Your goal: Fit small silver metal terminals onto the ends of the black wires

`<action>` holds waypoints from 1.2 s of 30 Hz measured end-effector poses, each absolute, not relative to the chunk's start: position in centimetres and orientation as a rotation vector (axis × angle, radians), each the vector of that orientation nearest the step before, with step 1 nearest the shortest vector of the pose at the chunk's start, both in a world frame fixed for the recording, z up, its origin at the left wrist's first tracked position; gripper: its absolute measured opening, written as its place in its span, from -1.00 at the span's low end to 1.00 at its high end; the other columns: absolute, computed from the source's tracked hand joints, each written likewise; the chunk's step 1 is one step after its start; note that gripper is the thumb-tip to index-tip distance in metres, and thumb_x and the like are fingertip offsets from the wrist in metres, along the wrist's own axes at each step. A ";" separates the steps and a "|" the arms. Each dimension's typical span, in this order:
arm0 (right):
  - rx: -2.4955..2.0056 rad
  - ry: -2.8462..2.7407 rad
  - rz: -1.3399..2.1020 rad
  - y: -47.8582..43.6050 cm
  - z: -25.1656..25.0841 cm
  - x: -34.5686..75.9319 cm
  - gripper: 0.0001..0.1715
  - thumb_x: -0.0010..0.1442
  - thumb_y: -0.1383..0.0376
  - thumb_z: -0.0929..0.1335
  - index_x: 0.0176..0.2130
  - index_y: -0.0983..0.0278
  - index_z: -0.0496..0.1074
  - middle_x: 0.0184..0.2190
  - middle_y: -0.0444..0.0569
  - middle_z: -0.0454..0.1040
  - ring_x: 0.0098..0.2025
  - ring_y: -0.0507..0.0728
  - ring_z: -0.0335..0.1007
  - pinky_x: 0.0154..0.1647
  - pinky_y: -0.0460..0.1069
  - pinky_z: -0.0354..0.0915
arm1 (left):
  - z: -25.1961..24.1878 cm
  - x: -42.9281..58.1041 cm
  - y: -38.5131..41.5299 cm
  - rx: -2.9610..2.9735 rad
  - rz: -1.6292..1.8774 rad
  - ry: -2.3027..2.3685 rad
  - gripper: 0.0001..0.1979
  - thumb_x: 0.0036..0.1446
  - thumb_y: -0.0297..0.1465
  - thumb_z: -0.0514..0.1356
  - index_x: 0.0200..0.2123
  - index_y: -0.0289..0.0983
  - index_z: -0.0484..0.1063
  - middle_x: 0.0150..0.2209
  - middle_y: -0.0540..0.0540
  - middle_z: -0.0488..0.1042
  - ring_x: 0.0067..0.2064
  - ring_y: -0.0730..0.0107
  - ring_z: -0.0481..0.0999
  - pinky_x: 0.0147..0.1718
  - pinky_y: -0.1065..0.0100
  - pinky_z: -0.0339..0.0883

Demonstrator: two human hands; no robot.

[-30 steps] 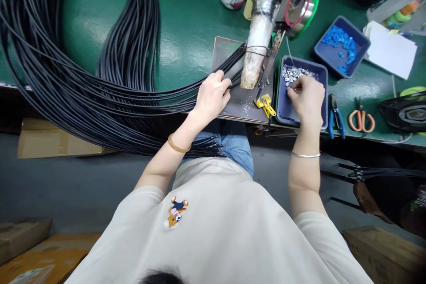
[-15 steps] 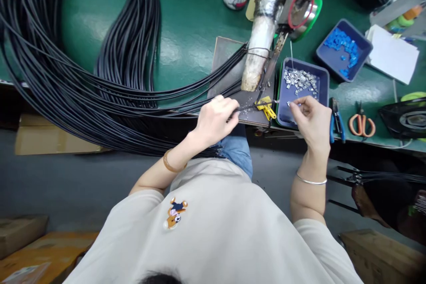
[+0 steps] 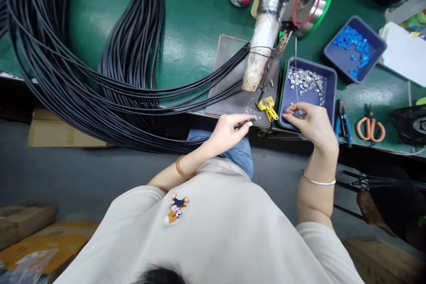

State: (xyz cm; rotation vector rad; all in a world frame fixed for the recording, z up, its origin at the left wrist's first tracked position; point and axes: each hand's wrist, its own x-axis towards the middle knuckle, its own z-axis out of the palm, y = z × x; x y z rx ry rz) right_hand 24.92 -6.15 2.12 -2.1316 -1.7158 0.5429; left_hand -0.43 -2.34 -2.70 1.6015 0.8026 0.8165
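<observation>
At ten o'clock the black cable bundle (image 3: 83,75) runs off the top and left edges. The thin strand (image 3: 242,124) pinched in the left hand (image 3: 228,132) and, at three o'clock of it, the tiny piece (image 3: 288,111) held by the right hand (image 3: 313,124) are too small to identify.

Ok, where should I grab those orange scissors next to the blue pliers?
Take the orange scissors by their handle loops, coming from your side: they lie flat, loops nearest you, blades pointing away.

One camera sat on the person's head, facing forward and steeply down, close over the surface (image 3: 193,17) edge; left hand (image 3: 229,131) and right hand (image 3: 311,124) mid-frame, shirt (image 3: 219,230) below.
</observation>
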 end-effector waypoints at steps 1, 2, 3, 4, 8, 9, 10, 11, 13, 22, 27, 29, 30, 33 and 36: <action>-2.131 -1.722 0.544 -6.1 2.2 24.9 -0.80 0.10 0.12 0.40 -0.37 0.20 0.52 -0.40 -0.10 0.59 -0.50 0.05 0.31 -0.33 0.02 0.24 | -2.9 -0.7 -2.2 1.529 0.868 0.834 -0.70 0.18 -0.36 0.19 -0.12 -0.40 0.60 -0.37 -0.11 0.55 -0.39 0.50 0.40 -0.34 0.45 0.28; -2.133 -1.728 0.547 -6.1 2.2 24.8 -0.80 0.10 0.13 0.40 -0.38 0.20 0.52 -0.40 -0.09 0.59 -0.50 0.05 0.31 -0.33 0.03 0.24 | -3.1 -1.0 -2.0 1.470 0.900 0.846 -0.70 0.17 -0.34 0.21 -0.12 -0.39 0.60 -0.39 -0.09 0.53 -0.40 0.52 0.37 -0.35 0.46 0.27; -2.137 -1.731 0.551 -6.0 2.3 24.7 -0.82 0.09 0.16 0.39 -0.39 0.21 0.52 -0.40 -0.09 0.59 -0.51 0.04 0.31 -0.32 0.03 0.24 | -3.1 -1.2 -1.9 1.423 0.911 0.837 -0.70 0.16 -0.32 0.23 -0.12 -0.39 0.60 -0.42 -0.07 0.49 -0.41 0.54 0.34 -0.38 0.47 0.25; -2.143 -1.729 0.555 -6.0 2.3 24.6 -0.84 0.09 0.19 0.39 -0.39 0.22 0.52 -0.41 -0.09 0.58 -0.52 0.03 0.30 -0.32 0.03 0.24 | -3.1 -1.4 -1.8 1.384 0.913 0.819 -0.70 0.16 -0.30 0.25 -0.13 -0.38 0.60 -0.44 -0.04 0.46 -0.43 0.56 0.31 -0.40 0.48 0.23; -2.155 -1.725 0.542 -6.0 2.3 24.2 -0.92 0.03 0.28 0.38 -0.40 0.21 0.52 -0.43 -0.12 0.57 -0.53 0.01 0.28 -0.29 0.02 0.24 | -2.6 -1.3 -1.5 1.250 0.883 0.753 -0.70 0.11 -0.27 0.29 -0.17 -0.36 0.59 -0.50 0.01 0.34 -0.48 0.62 0.21 -0.50 0.50 0.12; -2.153 -1.725 0.533 -6.0 2.3 24.1 -0.92 0.03 0.30 0.38 -0.40 0.21 0.51 -0.42 -0.12 0.57 -0.50 0.02 0.32 -0.28 0.02 0.24 | -2.4 -1.3 -1.5 1.226 0.867 0.741 -0.71 0.10 -0.26 0.30 -0.19 -0.36 0.58 -0.53 0.03 0.29 -0.51 0.63 0.17 -0.53 0.50 0.07; -2.150 -1.721 0.527 -6.1 2.3 24.1 -0.92 0.03 0.31 0.37 -0.41 0.21 0.51 -0.41 -0.12 0.57 -0.48 0.03 0.34 -0.27 0.01 0.24 | -2.2 -1.2 -1.4 1.208 0.848 0.728 -0.71 0.09 -0.25 0.30 -0.21 -0.36 0.56 -0.56 0.06 0.24 -0.53 0.64 0.13 -0.56 0.50 0.01; -2.147 -1.717 0.525 -6.2 2.3 24.1 -0.92 0.03 0.31 0.37 -0.41 0.21 0.51 -0.40 -0.11 0.58 -0.46 0.03 0.36 -0.28 0.00 0.24 | -2.1 -1.2 -1.4 1.198 0.829 0.715 -0.70 0.09 -0.23 0.31 -0.23 -0.36 0.54 -0.57 0.08 0.20 -0.54 0.64 0.09 -0.58 0.49 -0.04; -2.147 -1.697 0.523 -6.3 2.2 24.1 -0.92 0.04 0.30 0.37 -0.40 0.22 0.50 -0.40 -0.11 0.57 -0.48 0.02 0.34 -0.31 -0.01 0.22 | -2.0 -1.2 -1.3 1.204 0.799 0.700 -0.69 0.10 -0.21 0.30 -0.24 -0.36 0.51 -0.59 0.10 0.15 -0.56 0.65 0.07 -0.59 0.48 -0.08; -2.100 -1.761 0.436 -6.3 1.7 24.3 -0.92 0.08 0.31 0.36 -0.37 0.19 0.50 -0.36 -0.10 0.58 -0.49 0.04 0.29 -0.31 0.02 0.22 | -1.3 0.2 -3.7 2.197 0.812 0.760 -0.75 0.31 -0.35 0.10 -0.30 -0.34 0.54 -0.36 -0.14 0.54 -0.34 0.41 0.45 -0.33 0.38 0.22; -2.140 -1.643 0.391 -6.9 1.5 24.2 -0.89 0.10 0.24 0.37 -0.35 0.21 0.49 -0.52 -0.14 0.47 -0.57 -0.01 0.16 -0.40 -0.01 0.14 | -0.4 0.7 -3.6 1.998 0.321 0.273 -0.69 0.31 -0.38 0.10 -0.48 -0.34 0.44 -0.54 -0.05 0.46 -0.49 0.52 0.38 -0.43 0.43 0.16; -2.150 -1.469 0.325 -7.4 1.4 23.9 -0.87 0.12 0.20 0.37 -0.35 0.21 0.48 -0.62 -0.20 0.35 -0.63 -0.03 0.04 -0.48 -0.02 0.05 | -0.7 0.2 -3.0 1.601 0.395 0.400 -0.65 0.30 -0.27 0.12 -0.49 -0.34 0.40 -0.62 0.00 0.38 -0.58 0.60 0.28 -0.52 0.48 0.12; -2.134 -1.368 0.283 -7.7 1.4 23.7 -0.87 0.12 0.19 0.37 -0.35 0.20 0.48 -0.63 -0.21 0.33 -0.64 -0.04 -0.01 -0.51 -0.03 0.00 | -0.9 0.0 -2.6 1.413 0.474 0.497 -0.65 0.28 -0.21 0.14 -0.45 -0.34 0.40 -0.65 0.03 0.36 -0.63 0.64 0.20 -0.59 0.49 0.05; -1.982 -1.126 0.175 -8.3 1.7 22.5 -0.87 0.11 0.19 0.40 -0.34 0.20 0.48 -0.47 -0.15 0.46 -0.62 -0.06 0.03 -0.57 -0.04 -0.07 | -1.6 -0.9 -1.6 1.057 0.641 0.639 -0.65 0.16 -0.12 0.25 -0.36 -0.33 0.36 -0.63 0.03 0.41 -0.72 0.72 0.02 -0.71 0.49 -0.19; -1.797 -1.020 0.198 -8.6 1.9 20.5 -0.86 0.08 0.19 0.44 -0.32 0.20 0.50 -0.38 -0.11 0.50 -0.58 -0.05 0.15 -0.60 -0.06 -0.01 | -1.6 -1.3 -1.0 0.953 0.709 0.641 -0.66 0.10 -0.16 0.31 -0.36 -0.30 0.31 -0.62 0.04 0.44 -0.74 0.75 0.03 -0.73 0.51 -0.24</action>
